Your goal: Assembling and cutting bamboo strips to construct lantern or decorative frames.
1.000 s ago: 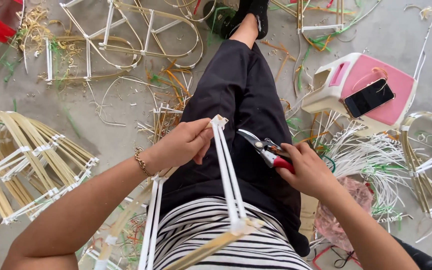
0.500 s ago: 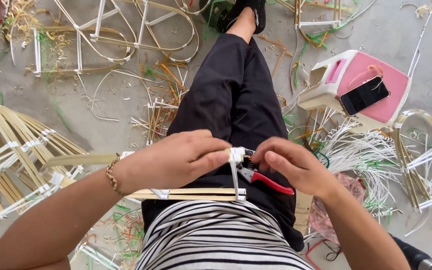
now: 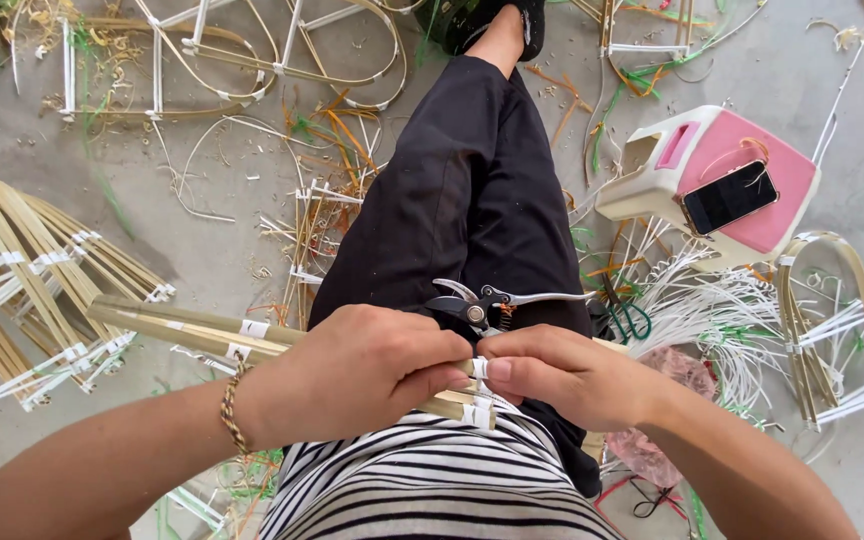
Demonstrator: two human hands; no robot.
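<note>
My left hand (image 3: 352, 372) is closed around a bundle of flat bamboo strips (image 3: 182, 328) that lies crosswise over my lap, its long end pointing left. White tape bands wrap the strips in places. My right hand (image 3: 564, 376) meets the left at the middle and pinches a white tape binding (image 3: 479, 369) on the strips. A pair of pruning shears (image 3: 480, 303) rests on my black trouser leg just beyond both hands, held by neither.
A pink and white stool (image 3: 787, 170) with a phone (image 3: 729, 197) on it stands at the right. Taped bamboo frames (image 3: 22, 290) lie at the left, more frames (image 3: 252, 50) at the top, an arched one (image 3: 842, 320) at the right. Loose white strips (image 3: 722, 320) litter the floor.
The bamboo piece went from upright to lying crosswise over my lap. My right hand let go of the shears, which now rest on my leg, and took hold of the tape binding.
</note>
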